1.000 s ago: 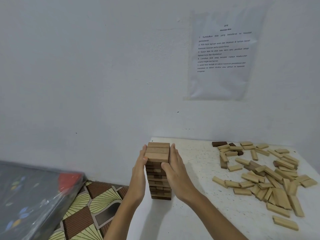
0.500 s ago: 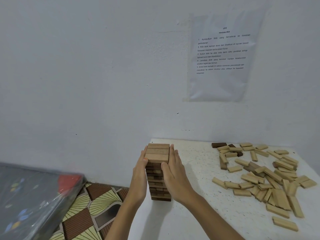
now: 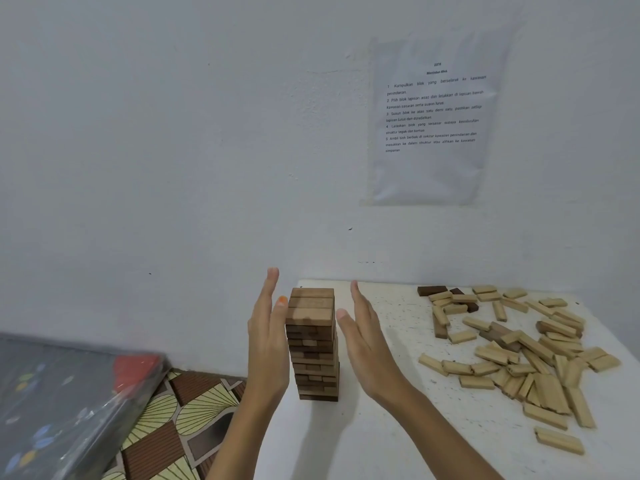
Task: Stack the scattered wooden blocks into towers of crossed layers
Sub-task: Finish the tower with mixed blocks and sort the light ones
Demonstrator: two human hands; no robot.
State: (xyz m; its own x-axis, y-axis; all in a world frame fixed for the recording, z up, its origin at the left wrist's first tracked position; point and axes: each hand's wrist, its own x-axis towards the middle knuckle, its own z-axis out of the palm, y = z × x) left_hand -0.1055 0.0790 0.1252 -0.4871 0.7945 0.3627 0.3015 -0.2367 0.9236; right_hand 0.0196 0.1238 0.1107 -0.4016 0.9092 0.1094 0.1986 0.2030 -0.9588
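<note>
Fingers (image 3: pixel 269 289) of the left hand (image 3: pixel 268 344): straight, pressed side by side, pointing up, holding nothing. Thumb with an orange nail right at the top left edge of the tower (image 3: pixel 313 344); touching or not, cannot tell. Fingers (image 3: pixel 358 303) of the right hand (image 3: pixel 367 348): likewise straight and together, leaning away to the tower's right, with a narrow slit of white between palm and blocks.

Between the two palms, the tower itself, upright, in crossed layers: three pale blocks flat on top, darker and mixed layers below, some block ends slightly uneven. Standing near the left edge of the tabletop (image 3: pixel 398 431), close to its back edge at the wall (image 3: pixel 173 150).

Right of the tower, a stretch of bare speckled surface, then the loose blocks (image 3: pixel 540 355), well apart, scattered and overlapping out to the far right edge; a few dark blocks (image 3: pixel 432 290) at the back.

Left of the tower, past the edge and lower down, a patterned floor (image 3: pixel 180 410) and a plastic-wrapped dark panel (image 3: pixel 59 403). Above and right of the tower, a printed sheet (image 3: pixel 429 133) taped up.
</note>
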